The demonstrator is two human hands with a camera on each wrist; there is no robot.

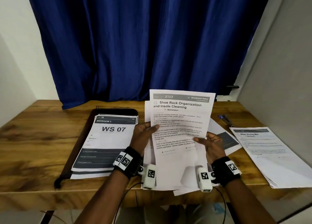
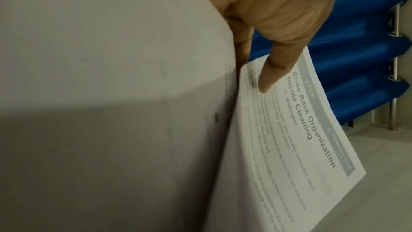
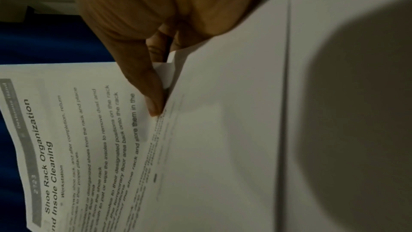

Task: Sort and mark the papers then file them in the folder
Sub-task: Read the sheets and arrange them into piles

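I hold a bundle of white sheets upright over the table's middle; the front sheet (image 1: 179, 120) reads "Shoe Rack Organization and Insole Cleaning". My left hand (image 1: 143, 136) grips its left edge, thumb (image 2: 270, 75) on the print and the other digits behind. My right hand (image 1: 211, 143) pinches the right edge, thumb (image 3: 153, 98) on top. The same sheet (image 2: 289, 130) fills both wrist views (image 3: 73, 147). An open dark folder (image 1: 116, 111) lies at left with a "WS 07" stack (image 1: 108, 142) on it.
A "Wipe Drying Mat" pile (image 1: 273, 154) lies at the right edge of the wooden table (image 1: 33, 139). More sheets (image 1: 224, 137) lie under my right hand. Pens (image 1: 224, 119) rest at back right. A blue curtain (image 1: 152, 46) hangs behind.
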